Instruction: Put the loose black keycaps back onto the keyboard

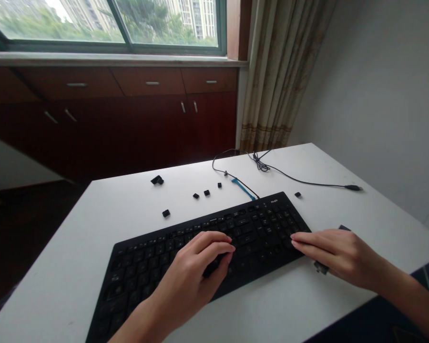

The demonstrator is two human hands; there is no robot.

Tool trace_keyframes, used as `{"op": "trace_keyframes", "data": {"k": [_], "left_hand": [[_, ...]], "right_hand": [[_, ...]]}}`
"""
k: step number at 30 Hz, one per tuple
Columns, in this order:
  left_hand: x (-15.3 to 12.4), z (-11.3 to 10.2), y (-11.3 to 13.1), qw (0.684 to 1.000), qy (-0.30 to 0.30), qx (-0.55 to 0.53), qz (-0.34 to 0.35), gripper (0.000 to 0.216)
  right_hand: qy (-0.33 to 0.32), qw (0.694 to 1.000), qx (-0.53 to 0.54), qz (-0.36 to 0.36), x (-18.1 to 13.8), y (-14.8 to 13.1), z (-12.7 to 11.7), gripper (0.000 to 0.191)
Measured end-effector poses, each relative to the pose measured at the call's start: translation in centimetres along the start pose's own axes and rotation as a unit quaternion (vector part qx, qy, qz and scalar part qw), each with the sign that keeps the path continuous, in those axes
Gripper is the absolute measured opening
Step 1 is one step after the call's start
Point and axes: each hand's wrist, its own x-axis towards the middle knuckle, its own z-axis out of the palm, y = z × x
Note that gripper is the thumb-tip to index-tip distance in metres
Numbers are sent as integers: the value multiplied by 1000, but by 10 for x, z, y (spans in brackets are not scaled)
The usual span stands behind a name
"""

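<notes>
A black keyboard (250, 240) lies at an angle across the white table, with dark gaps among its keys. Over its middle, my left hand (196, 271) has thumb and fingertips nearly together in a pinch. Whatever sits between them, if anything, is hidden. My right hand (343, 255) rests at the keyboard's right edge, its front fingertips touching the number keys. Under its palm is a dark tool (321, 267) with a jagged end, mostly covered by the hand. Behind the keyboard lie loose black keycaps, among them one keycap (166, 213) at the left and another keycap (298, 194) at the right.
A blue strip-like tool (243, 188) lies behind the keyboard, close to its cable (307, 182), which is bundled and ends in a plug (353, 187). Larger black pieces (157, 180) sit near the far left edge of the table (121, 205). Cabinets (146, 124) stand beyond.
</notes>
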Motion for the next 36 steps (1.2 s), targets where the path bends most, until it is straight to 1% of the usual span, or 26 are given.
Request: {"op": "trace_keyframes", "data": {"k": [3,5,7,9,10,11,12,13,14,15,16,17,19,22,25,29,30,31,32,33,36], "left_hand": [[1,-1,1,1000,4,1,1,23],[1,-1,1,1000,8,3,2,23],[2,-1,2,1000,8,3,2,23],[2,0,1,1000,6,1,2,22],[2,0,1,1000,6,0,1,22],[2,0,1,1000,5,0,0,22],[2,0,0,1000,6,0,0,22],[2,0,0,1000,5,0,-2,22],[1,0,0,1000,4,0,-3,22],[1,0,0,1000,3,1,-4,22],[1,1,-1,1000,3,0,-5,22],[0,1,-1,1000,3,0,-5,22],[0,1,-1,1000,3,0,-3,22],[0,2,-1,1000,2,2,-2,22],[0,1,0,1000,2,-1,-3,21],[2,0,2,1000,-2,-3,-6,22],[2,0,2,1000,-1,-3,-6,22],[2,0,3,1000,0,-2,-6,21],[2,0,2,1000,2,-3,-5,21],[2,0,2,1000,4,-4,-3,21],[1,-1,0,1000,4,-10,-4,22]], "right_hand": [[-22,1000,-13,-9,2,-1,-2,42],[-24,1000,3,4,5,-2,-2,38],[4,998,47,39,10,-5,-5,32],[61,984,134,102,18,-11,-11,21],[102,964,196,144,23,-16,-14,10],[145,932,272,190,29,-21,-19,14],[188,886,355,232,35,-27,-22,28],[229,829,436,265,42,-31,-24,40],[261,772,507,282,49,-35,-25,46],[279,725,559,290,55,-38,-23,50],[285,693,595,291,61,-40,-20,51],[282,681,610,290,66,-40,-15,51],[255,693,604,301,73,-37,-3,52],[254,705,581,317,77,-33,10,52],[243,715,573,319,79,-36,13,54],[198,749,534,339,83,-46,14,54],[196,752,529,340,83,-47,13,53],[204,749,531,338,84,-47,10,53],[225,738,539,337,84,-44,7,53],[255,722,550,333,84,-40,2,53],[351,656,579,333,79,-20,-13,46]]}}
